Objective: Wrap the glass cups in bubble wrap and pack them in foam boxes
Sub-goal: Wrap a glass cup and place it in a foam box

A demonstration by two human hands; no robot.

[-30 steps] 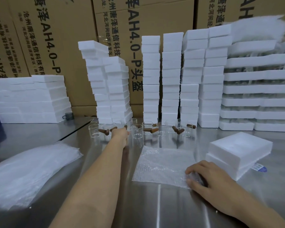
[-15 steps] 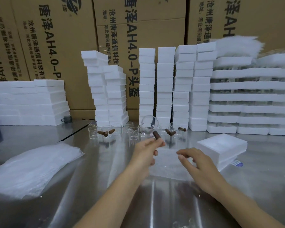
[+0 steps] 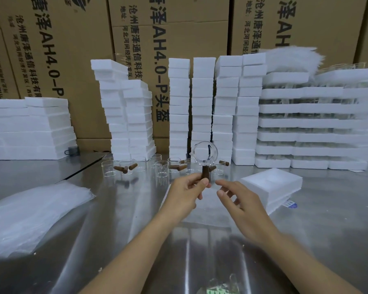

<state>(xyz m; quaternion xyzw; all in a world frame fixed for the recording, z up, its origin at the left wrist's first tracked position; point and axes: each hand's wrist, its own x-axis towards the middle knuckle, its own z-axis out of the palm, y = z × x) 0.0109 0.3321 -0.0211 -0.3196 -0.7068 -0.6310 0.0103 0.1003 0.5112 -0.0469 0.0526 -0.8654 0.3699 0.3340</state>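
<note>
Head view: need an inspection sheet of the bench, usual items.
Surface: metal table, shiny and reflective.
Job's things: glass cup held up by its brown handle; row of cups standing at the back; bubble wrap sheet flat under the hands; foam box right of the sheet.
Clutter: pile of wrap sheets at left; blue label beside the foam box; dark small object at far left back, too small to tell.
Hands: left hand pinches the brown handle; right hand open, close to the glass cup, not touching.
Cables: nothing seen.
Surroundings: foam stacks and cardboard cartons behind.
</note>
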